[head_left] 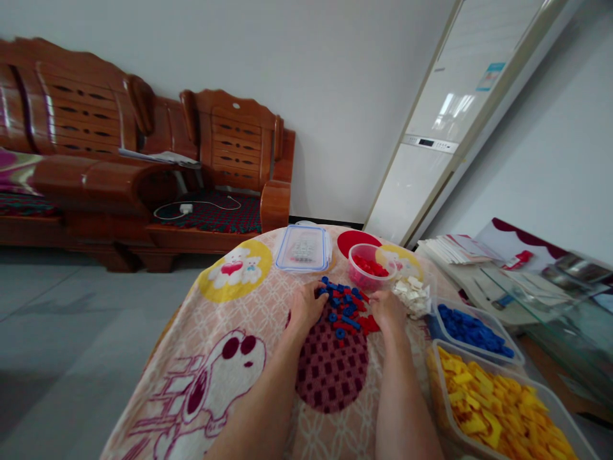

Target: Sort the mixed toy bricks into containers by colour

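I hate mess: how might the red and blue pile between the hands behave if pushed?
The pile would probably spread, since its pieces look small and loose. They look like plastic, so likely light and stiff. The tablecloth looks plush, so they might drag.

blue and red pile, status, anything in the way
Left hand at left edge of blue and red pile, right hand at right edge. Colours mixed, on tablecloth. White pieces close beside right hand.
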Tool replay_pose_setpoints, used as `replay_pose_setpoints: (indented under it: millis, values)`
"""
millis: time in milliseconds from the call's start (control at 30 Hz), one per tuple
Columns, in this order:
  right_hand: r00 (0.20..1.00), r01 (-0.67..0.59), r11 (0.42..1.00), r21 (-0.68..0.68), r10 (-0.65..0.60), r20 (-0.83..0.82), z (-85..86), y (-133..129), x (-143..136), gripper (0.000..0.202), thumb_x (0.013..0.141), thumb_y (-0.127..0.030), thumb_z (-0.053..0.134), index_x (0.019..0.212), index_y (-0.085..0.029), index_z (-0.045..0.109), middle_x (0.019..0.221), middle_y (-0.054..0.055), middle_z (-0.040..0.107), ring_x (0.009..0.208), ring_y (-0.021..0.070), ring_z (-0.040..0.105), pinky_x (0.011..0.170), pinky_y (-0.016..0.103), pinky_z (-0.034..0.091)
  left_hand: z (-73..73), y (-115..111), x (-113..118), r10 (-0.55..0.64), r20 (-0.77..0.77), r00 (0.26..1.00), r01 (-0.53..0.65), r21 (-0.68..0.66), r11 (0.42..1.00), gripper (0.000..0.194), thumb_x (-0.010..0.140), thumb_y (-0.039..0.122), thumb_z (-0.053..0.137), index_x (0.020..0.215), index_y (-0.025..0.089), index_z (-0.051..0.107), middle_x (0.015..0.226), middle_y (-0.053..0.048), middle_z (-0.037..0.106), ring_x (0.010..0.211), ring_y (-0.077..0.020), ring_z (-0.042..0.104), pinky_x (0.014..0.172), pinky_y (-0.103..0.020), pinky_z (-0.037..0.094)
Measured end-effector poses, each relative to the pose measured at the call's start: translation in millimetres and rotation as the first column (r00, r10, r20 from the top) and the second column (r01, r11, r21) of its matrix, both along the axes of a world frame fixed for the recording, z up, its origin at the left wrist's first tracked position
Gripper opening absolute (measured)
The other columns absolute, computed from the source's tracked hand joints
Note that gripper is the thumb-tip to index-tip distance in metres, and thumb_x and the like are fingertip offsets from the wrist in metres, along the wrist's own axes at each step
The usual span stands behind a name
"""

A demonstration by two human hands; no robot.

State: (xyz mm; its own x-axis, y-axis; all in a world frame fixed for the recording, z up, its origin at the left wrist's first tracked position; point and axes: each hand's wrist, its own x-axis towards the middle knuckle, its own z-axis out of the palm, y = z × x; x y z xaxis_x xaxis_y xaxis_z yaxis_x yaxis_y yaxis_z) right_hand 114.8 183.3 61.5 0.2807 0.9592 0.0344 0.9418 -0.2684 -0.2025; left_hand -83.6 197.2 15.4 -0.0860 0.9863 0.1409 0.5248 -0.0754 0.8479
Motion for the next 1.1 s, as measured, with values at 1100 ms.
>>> replay_pose_setpoints:
  millis: [1100]
  values:
    - [0.431,0.433,0.737,0.518,0.335,-0.838,0.3,16.0,-2.1,0.030,0.062,-0.031,0.066,0.086,-0.013,0.064,0.058,-0.001,0.066,0.056,0.0185,0.067,0.051,0.028,0.056,3.7,-1.3,0.2,0.001,0.003,1.000,-0.001,-0.012,1.000,0.026,0.078,0.018,0.063,0.102,0.019,0.073,0.080,-0.003,0.070,0.075,-0.0185,0.062,0.076,-0.033,0.048]
